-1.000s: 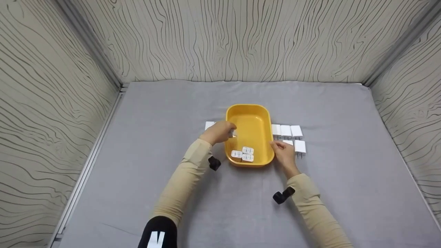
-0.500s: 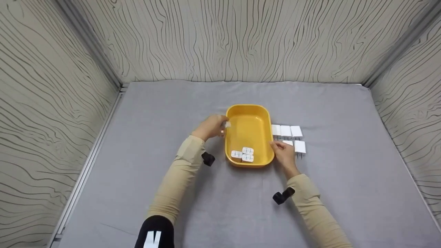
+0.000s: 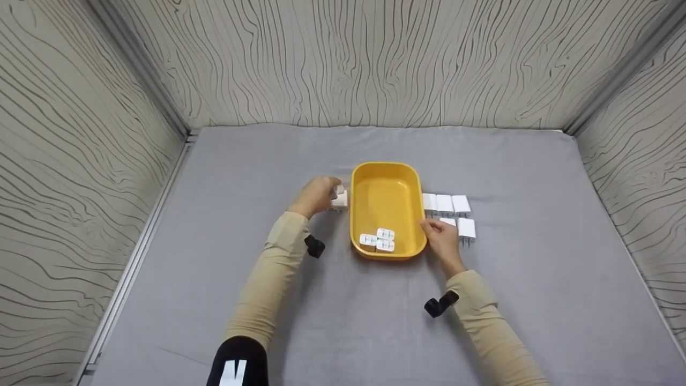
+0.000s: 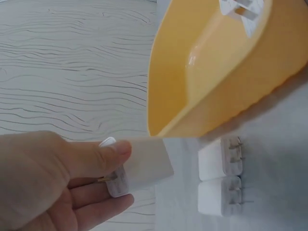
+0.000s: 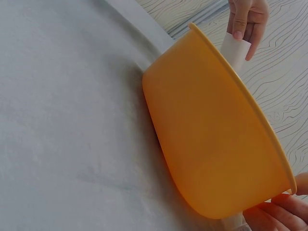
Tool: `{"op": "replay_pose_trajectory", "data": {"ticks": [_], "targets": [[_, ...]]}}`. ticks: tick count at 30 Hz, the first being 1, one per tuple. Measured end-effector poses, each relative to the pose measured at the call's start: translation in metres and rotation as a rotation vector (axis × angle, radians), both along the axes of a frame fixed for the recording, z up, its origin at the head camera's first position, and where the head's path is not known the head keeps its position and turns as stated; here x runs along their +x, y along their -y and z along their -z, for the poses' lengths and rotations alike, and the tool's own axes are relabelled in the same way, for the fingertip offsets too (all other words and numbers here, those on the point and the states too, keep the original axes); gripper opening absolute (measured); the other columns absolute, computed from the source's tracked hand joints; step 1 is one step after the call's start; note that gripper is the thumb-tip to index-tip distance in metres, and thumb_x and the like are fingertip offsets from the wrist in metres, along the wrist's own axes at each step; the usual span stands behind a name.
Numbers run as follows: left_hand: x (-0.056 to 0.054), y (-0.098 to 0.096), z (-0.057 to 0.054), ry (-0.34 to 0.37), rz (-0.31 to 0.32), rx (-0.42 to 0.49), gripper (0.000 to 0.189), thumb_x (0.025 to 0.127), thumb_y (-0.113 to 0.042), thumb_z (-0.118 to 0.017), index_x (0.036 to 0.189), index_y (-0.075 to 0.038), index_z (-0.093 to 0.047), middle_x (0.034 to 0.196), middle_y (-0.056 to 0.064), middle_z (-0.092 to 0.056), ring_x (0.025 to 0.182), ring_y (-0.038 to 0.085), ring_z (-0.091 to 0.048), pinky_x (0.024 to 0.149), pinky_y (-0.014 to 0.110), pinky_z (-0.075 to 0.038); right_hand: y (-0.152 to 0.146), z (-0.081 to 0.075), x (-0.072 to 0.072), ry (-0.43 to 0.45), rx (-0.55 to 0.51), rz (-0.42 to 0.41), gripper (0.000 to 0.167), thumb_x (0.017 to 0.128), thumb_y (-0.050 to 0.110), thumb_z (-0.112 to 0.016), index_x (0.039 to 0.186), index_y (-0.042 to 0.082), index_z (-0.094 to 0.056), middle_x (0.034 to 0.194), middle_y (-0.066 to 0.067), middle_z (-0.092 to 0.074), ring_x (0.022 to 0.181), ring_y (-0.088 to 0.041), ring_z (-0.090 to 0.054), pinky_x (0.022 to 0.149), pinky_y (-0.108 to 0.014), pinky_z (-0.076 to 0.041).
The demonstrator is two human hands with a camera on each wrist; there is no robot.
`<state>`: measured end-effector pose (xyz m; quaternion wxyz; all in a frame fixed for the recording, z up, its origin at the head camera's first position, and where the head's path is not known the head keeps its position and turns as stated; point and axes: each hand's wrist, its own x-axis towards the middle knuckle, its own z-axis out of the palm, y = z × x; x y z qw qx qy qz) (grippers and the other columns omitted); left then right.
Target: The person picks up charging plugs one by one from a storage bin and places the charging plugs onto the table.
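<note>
A white plug-in charger (image 4: pixel 149 163) is pinched between the thumb and fingers of my left hand (image 3: pixel 315 195), by the end with the metal prongs. That hand hovers just left of the yellow basin (image 3: pixel 388 201), above two more white chargers (image 4: pixel 212 161) lying side by side on the cloth. Inside the basin, three chargers (image 3: pixel 377 240) stand prongs up at the near end. My right hand (image 3: pixel 444 240) grips the basin's right rim between thumb and fingers, as the right wrist view shows at the rim's edge (image 5: pixel 291 180).
Several white chargers (image 3: pixel 445 203) lie in two rows right of the basin, partly hidden behind the right hand. Grey cloth (image 3: pixel 257 171) covers the table. Patterned panels (image 3: pixel 343 64) close off the back and both sides.
My left hand has moved left from over the basin's left rim to outside it, the charger still in its fingers. The basin, its three chargers and my right hand stay put.
</note>
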<state>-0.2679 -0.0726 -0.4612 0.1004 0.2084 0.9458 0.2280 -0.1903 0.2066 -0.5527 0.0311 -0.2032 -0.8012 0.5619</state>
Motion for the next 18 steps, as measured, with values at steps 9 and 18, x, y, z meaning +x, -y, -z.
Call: {"op": "replay_pose_trajectory", "data": {"ticks": [9, 18], "targets": [[-0.006, 0.013, 0.017, -0.009, -0.112, -0.003, 0.040, 0.088, 0.010, -0.055, 0.127, 0.003, -0.058, 0.111, 0.019, -0.071, 0.105, 0.031, -0.068, 0.095, 0.039, -0.053, 0.000, 0.000, -0.001, 0.011, 0.018, -0.004, 0.031, 0.091, 0.014, -0.064, 0.110, -0.011, -0.067, 0.105, -0.022, -0.072, 0.065, 0.010, -0.052, 0.061, -0.006, -0.043], [-0.010, 0.023, 0.032, -0.053, -0.189, -0.007, 0.037, 0.089, 0.008, -0.054, 0.126, 0.003, -0.059, 0.112, 0.020, -0.070, 0.108, 0.032, -0.066, 0.096, 0.039, -0.053, -0.001, 0.001, -0.002, 0.011, 0.005, -0.015, 0.032, 0.091, 0.013, -0.064, 0.111, -0.011, -0.066, 0.106, -0.023, -0.072, 0.066, 0.010, -0.053, 0.062, -0.006, -0.044]]}}
